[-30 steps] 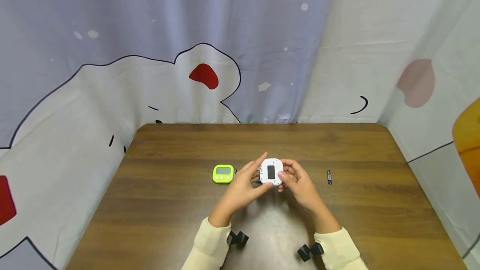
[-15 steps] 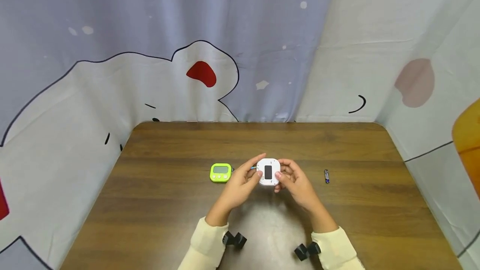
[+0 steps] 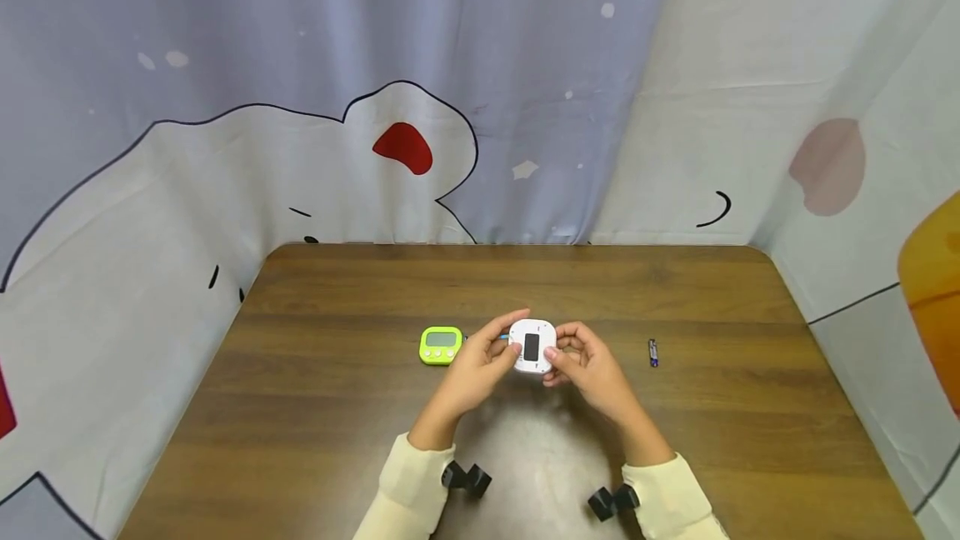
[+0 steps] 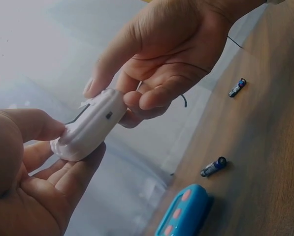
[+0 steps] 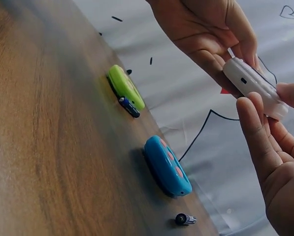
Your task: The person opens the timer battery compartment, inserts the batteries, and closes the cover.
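Held up between both hands is a white rounded-square timer (image 3: 532,347), its face with a dark rectangular patch turned up. My left hand (image 3: 474,369) pinches its left side, thumb on the face and fingers beneath, as the left wrist view shows. At the other side, my right hand (image 3: 592,369) holds the edge, with its thumb (image 4: 100,81) pressing on the face. A small dark slot shows on the side of the white timer (image 5: 255,86). Below the hands a blue timer (image 5: 166,169) with pink buttons lies on the table, mostly hidden in the head view.
A lime-green timer (image 3: 441,346) lies left of the hands, with a small battery (image 5: 129,106) beside it. Another battery (image 4: 213,167) lies by the blue timer, and a third battery (image 3: 653,352) is at the right. Patterned curtains surround the wooden table (image 3: 337,440).
The left thumb has come from the lower edge onto the face of the white timer. Both hands have shifted slightly left with it, and the head view has moved a little.
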A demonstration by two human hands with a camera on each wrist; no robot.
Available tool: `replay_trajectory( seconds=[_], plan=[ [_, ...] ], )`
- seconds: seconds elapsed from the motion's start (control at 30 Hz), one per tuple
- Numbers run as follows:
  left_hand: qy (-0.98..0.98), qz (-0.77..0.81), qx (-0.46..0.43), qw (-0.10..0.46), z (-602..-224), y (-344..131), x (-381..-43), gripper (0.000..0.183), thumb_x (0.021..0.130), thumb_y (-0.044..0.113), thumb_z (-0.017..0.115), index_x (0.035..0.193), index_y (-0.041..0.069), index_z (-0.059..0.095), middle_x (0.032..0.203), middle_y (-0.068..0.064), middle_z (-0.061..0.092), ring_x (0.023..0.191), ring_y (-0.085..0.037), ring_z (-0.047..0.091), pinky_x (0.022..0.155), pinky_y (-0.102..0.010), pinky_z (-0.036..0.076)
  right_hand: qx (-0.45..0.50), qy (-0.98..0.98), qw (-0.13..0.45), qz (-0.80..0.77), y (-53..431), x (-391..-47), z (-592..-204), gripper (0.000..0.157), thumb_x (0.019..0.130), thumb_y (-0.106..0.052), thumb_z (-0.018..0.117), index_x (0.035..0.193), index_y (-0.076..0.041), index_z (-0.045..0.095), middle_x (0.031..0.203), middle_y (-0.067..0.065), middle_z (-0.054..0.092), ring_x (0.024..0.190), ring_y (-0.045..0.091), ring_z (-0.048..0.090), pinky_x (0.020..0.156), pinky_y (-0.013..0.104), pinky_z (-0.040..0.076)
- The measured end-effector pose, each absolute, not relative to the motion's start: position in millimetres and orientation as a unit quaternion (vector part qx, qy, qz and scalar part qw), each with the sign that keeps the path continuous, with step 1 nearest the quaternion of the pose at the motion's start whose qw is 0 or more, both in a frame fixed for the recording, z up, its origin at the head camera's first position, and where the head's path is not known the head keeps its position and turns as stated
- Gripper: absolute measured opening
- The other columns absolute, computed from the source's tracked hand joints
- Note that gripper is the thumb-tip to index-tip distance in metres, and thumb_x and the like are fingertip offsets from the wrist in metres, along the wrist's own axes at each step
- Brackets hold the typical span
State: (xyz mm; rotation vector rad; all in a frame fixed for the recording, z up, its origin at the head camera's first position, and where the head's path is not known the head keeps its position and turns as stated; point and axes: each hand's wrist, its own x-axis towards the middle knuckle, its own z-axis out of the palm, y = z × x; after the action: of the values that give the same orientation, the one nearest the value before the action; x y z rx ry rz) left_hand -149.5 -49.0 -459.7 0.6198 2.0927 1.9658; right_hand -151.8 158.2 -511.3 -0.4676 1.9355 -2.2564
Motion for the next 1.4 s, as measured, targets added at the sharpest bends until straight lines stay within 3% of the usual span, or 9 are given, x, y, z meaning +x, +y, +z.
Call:
replay_trajectory(
  seconds=[0.1,0.2,0.4,0.9,1.2,1.3,1.4],
  plan=[
    [0.706,0.669,0.207,0.103,-461,-49,-150,0.044,0.100,-0.001,0.049,0.143,0.005,0.045,0.126,-0.020,0.058,0.113,-0.029,0.061,0.082,-0.028,0.054,-0.154,0.650,0.062,-0.742,158,-153,-513,0.026,0.095,0.001,0.060,0.113,0.011,0.044,0.096,0.013,0.056,0.067,0.018,0.067,0.063,0.039,0.059],
    [0.703,0.673,0.207,0.103,-461,-49,-150,0.044,0.099,-0.002,0.050,0.142,0.006,0.046,0.125,-0.020,0.059,0.113,-0.029,0.061,0.080,-0.025,0.053,-0.155,0.665,0.051,-0.729,157,-153,-512,0.026,0.094,0.001,0.061,0.112,0.011,0.046,0.095,0.014,0.057,0.071,0.017,0.067,0.064,0.038,0.059],
    [0.693,0.681,0.209,0.107,-462,-48,-149,0.045,0.098,-0.005,0.050,0.142,0.004,0.046,0.126,-0.020,0.057,0.113,-0.029,0.060,0.081,-0.027,0.053,-0.134,0.704,0.032,-0.696,157,-151,-509,0.025,0.092,-0.001,0.064,0.109,0.010,0.050,0.094,0.017,0.059,0.077,0.015,0.066,0.069,0.041,0.059],
    [0.699,0.675,0.214,0.101,-461,-46,-148,0.046,0.097,-0.006,0.050,0.142,0.004,0.047,0.130,-0.019,0.055,0.116,-0.030,0.059,0.079,-0.026,0.053,-0.121,0.714,-0.001,-0.689,154,-149,-506,0.021,0.091,-0.001,0.067,0.103,0.011,0.053,0.088,0.019,0.062,0.068,0.016,0.066,0.064,0.042,0.058],
    [0.716,0.659,0.208,0.093,-488,-44,-157,0.049,0.097,-0.005,0.052,0.144,0.010,0.046,0.125,-0.017,0.058,0.100,-0.026,0.063,0.063,-0.024,0.047,-0.126,0.716,0.003,-0.687,155,-149,-506,0.020,0.092,0.000,0.065,0.103,0.013,0.054,0.089,0.020,0.062,0.074,0.013,0.065,0.067,0.039,0.059],
    [0.721,0.654,0.211,0.086,-490,-44,-158,0.049,0.098,-0.003,0.052,0.144,0.011,0.047,0.125,-0.016,0.059,0.097,-0.022,0.064,0.063,-0.027,0.049,-0.130,0.720,0.003,-0.682,156,-150,-507,0.020,0.093,0.000,0.064,0.104,0.012,0.054,0.090,0.021,0.062,0.077,0.013,0.064,0.069,0.037,0.059],
    [0.723,0.652,0.213,0.080,-491,-46,-158,0.048,0.098,-0.002,0.053,0.144,0.012,0.047,0.126,-0.015,0.059,0.103,-0.019,0.064,0.071,-0.031,0.054,-0.140,0.724,0.002,-0.675,157,-150,-508,0.019,0.094,0.000,0.063,0.105,0.012,0.055,0.092,0.022,0.062,0.078,0.014,0.065,0.070,0.034,0.058]
  ],
)
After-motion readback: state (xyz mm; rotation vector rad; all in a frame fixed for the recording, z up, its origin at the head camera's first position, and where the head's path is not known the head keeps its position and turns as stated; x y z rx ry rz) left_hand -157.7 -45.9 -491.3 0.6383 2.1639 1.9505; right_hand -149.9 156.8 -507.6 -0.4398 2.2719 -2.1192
